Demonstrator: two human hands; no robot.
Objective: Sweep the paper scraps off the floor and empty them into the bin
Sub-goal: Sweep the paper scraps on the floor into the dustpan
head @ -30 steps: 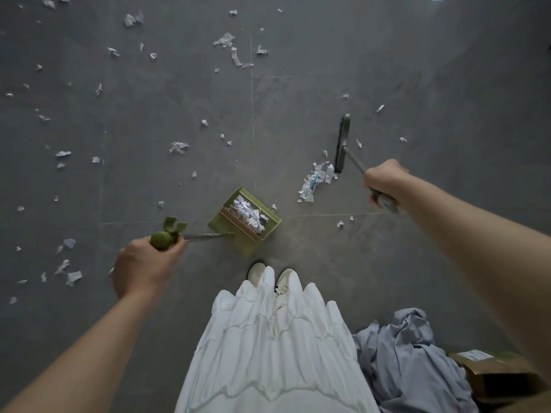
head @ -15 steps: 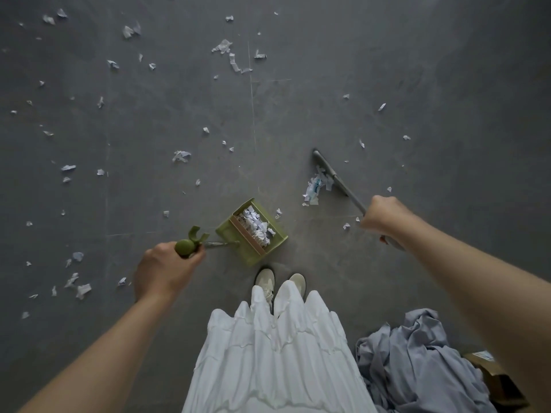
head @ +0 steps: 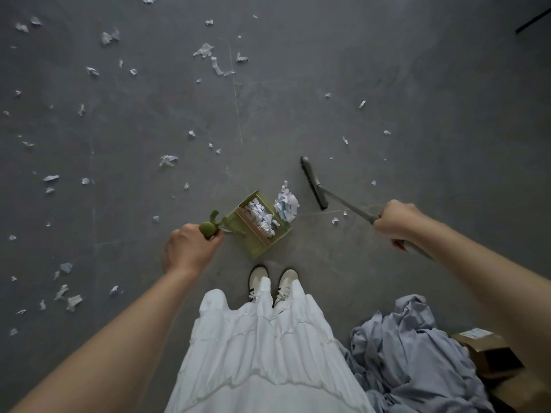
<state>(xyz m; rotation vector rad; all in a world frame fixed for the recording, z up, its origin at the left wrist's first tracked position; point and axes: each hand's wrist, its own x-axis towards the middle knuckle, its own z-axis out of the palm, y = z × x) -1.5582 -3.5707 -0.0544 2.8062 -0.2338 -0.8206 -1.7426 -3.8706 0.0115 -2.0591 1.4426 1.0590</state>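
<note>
No bin anywhere in the shot, and the broom handle's upper end is lost behind the right forearm at about 4 o'clock. The cardboard box (head: 489,350) at 5 o'clock is cut off by that arm and the frame edge, so no idea what's in it. Print on the scraps is too small to read.

The green dustpan (head: 258,231) sits on the floor (head: 387,70) just ahead of the 2 shoes (head: 272,283), and it's got a heap of torn paper inside. A crumpled pile of scraps (head: 286,203) lies right at its mouth, touching the rim at roughly 1 o'clock from the pan. The broom (head: 314,183) head rests on the floor just beside that pile, to its 3 o'clock, not touching it.

Left hand (head: 190,248) is wrapped tight around the dustpan's handle knob. Right hand (head: 398,220) is clenched on the broom handle, well off from the pile at about 4 o'clock of it. Loose scraps (head: 168,160) are scattered all over from 9 to 1 o'clock. Grey-blue cloth (head: 408,353) is heaped at 5 o'clock beside the white skirt (head: 262,353).
</note>
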